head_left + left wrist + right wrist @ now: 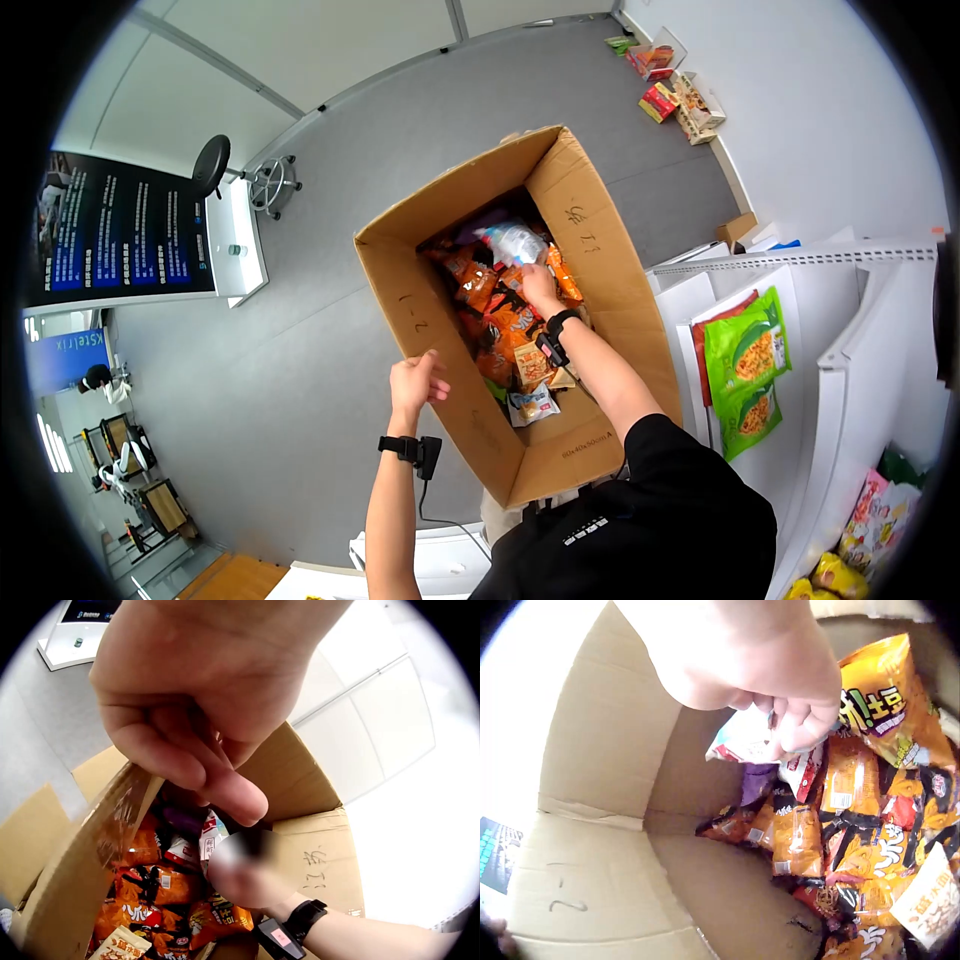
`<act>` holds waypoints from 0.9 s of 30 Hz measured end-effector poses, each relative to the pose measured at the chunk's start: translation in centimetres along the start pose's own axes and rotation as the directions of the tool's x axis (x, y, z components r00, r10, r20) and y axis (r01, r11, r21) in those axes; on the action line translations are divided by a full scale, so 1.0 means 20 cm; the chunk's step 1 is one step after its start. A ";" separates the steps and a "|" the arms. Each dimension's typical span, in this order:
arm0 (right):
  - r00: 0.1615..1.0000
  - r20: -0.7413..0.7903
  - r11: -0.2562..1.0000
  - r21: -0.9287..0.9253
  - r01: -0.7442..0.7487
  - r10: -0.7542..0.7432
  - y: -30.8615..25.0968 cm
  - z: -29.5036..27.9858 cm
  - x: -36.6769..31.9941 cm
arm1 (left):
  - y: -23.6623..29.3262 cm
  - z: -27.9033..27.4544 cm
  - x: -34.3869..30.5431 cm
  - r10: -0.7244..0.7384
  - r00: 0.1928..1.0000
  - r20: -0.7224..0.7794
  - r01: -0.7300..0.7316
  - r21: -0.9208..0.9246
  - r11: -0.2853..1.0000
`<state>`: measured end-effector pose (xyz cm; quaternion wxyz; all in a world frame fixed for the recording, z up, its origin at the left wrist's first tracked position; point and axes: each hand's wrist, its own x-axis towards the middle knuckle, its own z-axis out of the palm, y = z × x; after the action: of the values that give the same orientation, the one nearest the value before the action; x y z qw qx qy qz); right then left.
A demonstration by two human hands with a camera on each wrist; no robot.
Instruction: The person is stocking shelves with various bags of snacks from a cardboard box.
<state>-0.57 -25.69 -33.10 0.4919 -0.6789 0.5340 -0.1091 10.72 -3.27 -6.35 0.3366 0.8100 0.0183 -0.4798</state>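
My right hand (pixel 541 288) reaches down into a cardboard box (pixel 606 235) and pinches a white and light-blue snack bag (pixel 513 243). In the right wrist view, curled fingers hold that bag (pixel 742 738) above the other packets. Below lie several orange snack bags (pixel 799 844), a purple packet (pixel 757 782) and a beige packet (pixel 532 364). My left hand (pixel 416 384) hovers by the box's left rim, its fingers loosely curled with nothing in them. In the left wrist view the left hand (pixel 195 697) overlaps the box opening.
Green snack bags (pixel 748 350) lie on a white shelf (pixel 818 300) to the right. Small cartons (pixel 690 105) stand on the floor by the far wall. A round stool (pixel 212 165) and a display board (pixel 120 225) are at the left.
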 end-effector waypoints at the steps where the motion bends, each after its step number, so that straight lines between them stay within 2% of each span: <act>1: 0.998 0.040 0.997 0.058 -0.059 0.057 -0.10 -0.07 -0.09 | -0.01 0.00 0.00 0.010 1.000 0.004 -0.010 0.006 1.000; 2: 0.990 0.084 0.986 0.114 -0.120 0.111 -0.20 -0.14 -0.18 | -0.01 -0.01 0.00 0.019 1.000 0.007 -0.019 0.013 1.000; 3: 0.991 0.094 0.987 0.123 -0.102 0.091 -0.22 -0.16 -0.23 | -0.02 -0.01 0.00 0.030 0.999 0.014 -0.030 0.017 0.999; 5: 0.988 0.146 0.957 0.274 -0.093 0.055 -0.25 -0.21 -0.33 | -0.04 -0.02 0.01 0.048 0.998 0.027 -0.049 0.022 0.999; 7: 0.985 0.175 0.890 0.451 -0.073 -0.008 -0.27 -0.25 -0.41 | -0.06 -0.02 0.01 0.069 0.997 0.040 -0.070 0.027 0.997; 10: 0.980 0.200 0.799 0.592 -0.107 -0.017 -0.36 -0.39 -0.58 | -0.09 -0.04 0.03 0.104 0.992 0.069 -0.106 0.026 0.994; 15: 0.988 0.149 0.723 0.687 -0.075 -0.039 -0.54 -0.69 -0.89 | -0.12 -0.06 0.02 0.158 0.979 0.132 -0.160 0.002 0.987; 18: 0.999 0.048 0.651 0.758 -0.035 -0.001 -0.56 -0.80 -1.01 | -0.14 -0.06 0.02 0.200 0.963 0.179 -0.198 -0.027 0.980; 20: 0.999 0.025 0.519 0.854 -0.036 0.028 -0.62 -0.90 -1.15 | -0.16 -0.07 0.02 0.236 0.946 0.220 -0.233 -0.042 0.972; 23: 0.996 0.076 0.292 0.952 -0.088 0.051 -0.71 -1.02 -1.34 | -0.21 -0.07 0.03 0.270 0.911 0.312 -0.272 -0.040 0.962; 26: 0.995 0.088 0.082 0.992 -0.092 0.053 -0.79 -1.08 -1.54 | -0.24 0.01 -0.06 0.237 0.858 0.455 -0.198 -0.132 0.971; 27: 0.994 0.097 0.024 0.995 -0.098 0.038 -0.80 -1.10 -1.59 | -0.21 0.02 -0.17 0.237 0.813 0.532 -0.203 -0.122 0.971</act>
<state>-18.31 -12.14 2.32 0.8417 -0.1195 0.3277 -0.4121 7.11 0.62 -6.06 0.4052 0.6271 -0.1572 -0.6464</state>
